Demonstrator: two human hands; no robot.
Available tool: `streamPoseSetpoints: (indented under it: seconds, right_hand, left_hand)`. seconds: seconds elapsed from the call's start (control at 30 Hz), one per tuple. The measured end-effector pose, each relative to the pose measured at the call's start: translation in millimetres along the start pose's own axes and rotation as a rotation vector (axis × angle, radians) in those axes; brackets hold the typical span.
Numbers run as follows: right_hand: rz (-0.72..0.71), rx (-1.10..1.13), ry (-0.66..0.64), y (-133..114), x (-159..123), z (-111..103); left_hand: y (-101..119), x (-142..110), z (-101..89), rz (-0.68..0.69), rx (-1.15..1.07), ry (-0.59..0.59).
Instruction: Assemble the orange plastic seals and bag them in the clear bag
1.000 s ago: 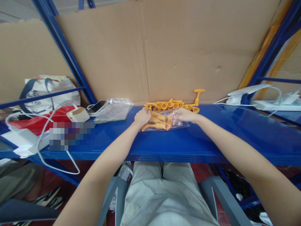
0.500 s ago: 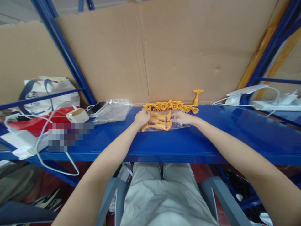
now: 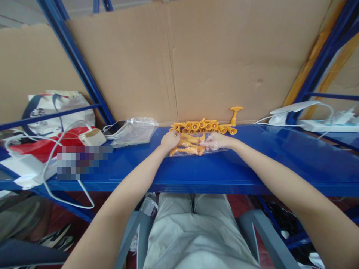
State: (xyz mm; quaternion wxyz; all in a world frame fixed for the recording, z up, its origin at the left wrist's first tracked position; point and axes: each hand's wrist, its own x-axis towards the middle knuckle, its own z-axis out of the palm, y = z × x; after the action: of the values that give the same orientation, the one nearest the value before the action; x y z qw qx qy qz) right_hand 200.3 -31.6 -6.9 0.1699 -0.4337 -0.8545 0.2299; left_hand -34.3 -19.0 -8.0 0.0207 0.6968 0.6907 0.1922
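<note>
A clear plastic bag [image 3: 193,153] lies flat on the blue shelf, with several orange-yellow plastic pieces [image 3: 190,142] with flared ends in it. At the bag's left edge my left hand [image 3: 169,139] is closed, gripping the film near the ends of the pieces. My right hand [image 3: 218,141] is at the bag's right end with its fingers curled; shiny film seems to lie over the fingertips, which are partly hidden. Just behind the bag is a row of more orange-yellow pieces [image 3: 201,125], their round hollow ends toward me. One T-shaped piece [image 3: 233,116] leans against the cardboard.
A stack of flat clear bags [image 3: 136,132] lies left of my hands, beside a phone [image 3: 116,128]. White chargers and cables [image 3: 30,166] and a red bag [image 3: 70,138] crowd the left end. A power strip [image 3: 331,125] is at the right. Cardboard [image 3: 224,63] closes the back.
My right hand's fingers have shifted slightly at the bag's right end, and the film now shows more plainly over them. My left hand stays in place.
</note>
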Motion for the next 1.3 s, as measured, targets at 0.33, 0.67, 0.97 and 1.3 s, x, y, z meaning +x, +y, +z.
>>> streamPoseSetpoints:
  seconds: [0.33,0.67,0.97,1.3]
  right_hand:
    - [0.169,0.288,-0.063,-3,-6,-5]
    - [0.195,0.348,-0.311,-1,-9,-9]
    - [0.263,0.392,-0.249,-6,-9,-12]
    - [0.422,0.604,-0.166,6,-1,-6]
  left_hand:
    - [-1,3,2.3,0.008,0.041,-0.004]
    - [-3,4,4.1,0.033,0.042,-0.001]
    - [-2,3,1.9,0.041,0.055,-0.022]
    - [-3,3,4.0,0.055,0.084,-0.018]
